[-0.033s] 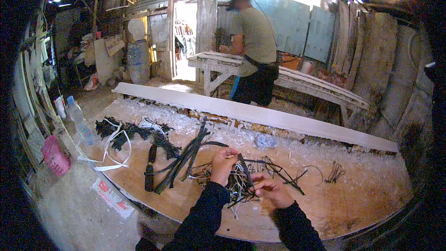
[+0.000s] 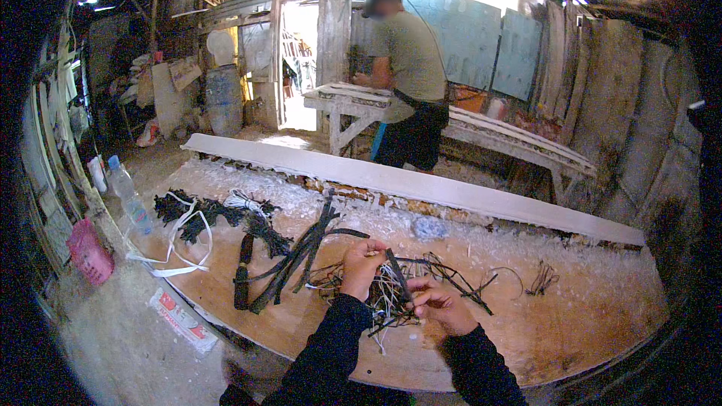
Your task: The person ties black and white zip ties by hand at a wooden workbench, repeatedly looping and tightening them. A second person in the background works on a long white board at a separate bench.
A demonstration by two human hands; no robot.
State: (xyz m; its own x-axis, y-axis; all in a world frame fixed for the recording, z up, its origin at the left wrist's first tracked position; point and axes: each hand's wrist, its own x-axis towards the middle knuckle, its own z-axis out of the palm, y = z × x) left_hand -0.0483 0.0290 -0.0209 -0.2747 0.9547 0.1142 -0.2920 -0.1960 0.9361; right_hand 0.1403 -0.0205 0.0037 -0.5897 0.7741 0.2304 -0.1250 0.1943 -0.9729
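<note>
Both my hands are closed on one short dark, flat strip, held slanting above the bench. My left hand pinches its upper end, and my right hand grips its lower end. Under them lies a tangle of thin black and white cords. To the left rests a bundle of longer black strips. Beside that is a dark tool with a thick handle, its kind unclear. Bunches of short black cord and a loose white strap lie farther left.
The wooden bench top carries a long white board along its far edge. A clear bottle stands at the left, near a pink bag. Beyond, a person works at another bench. Thin wire lies right.
The person behind the bench has leaned slightly to the left. My hands and the strip look the same.
</note>
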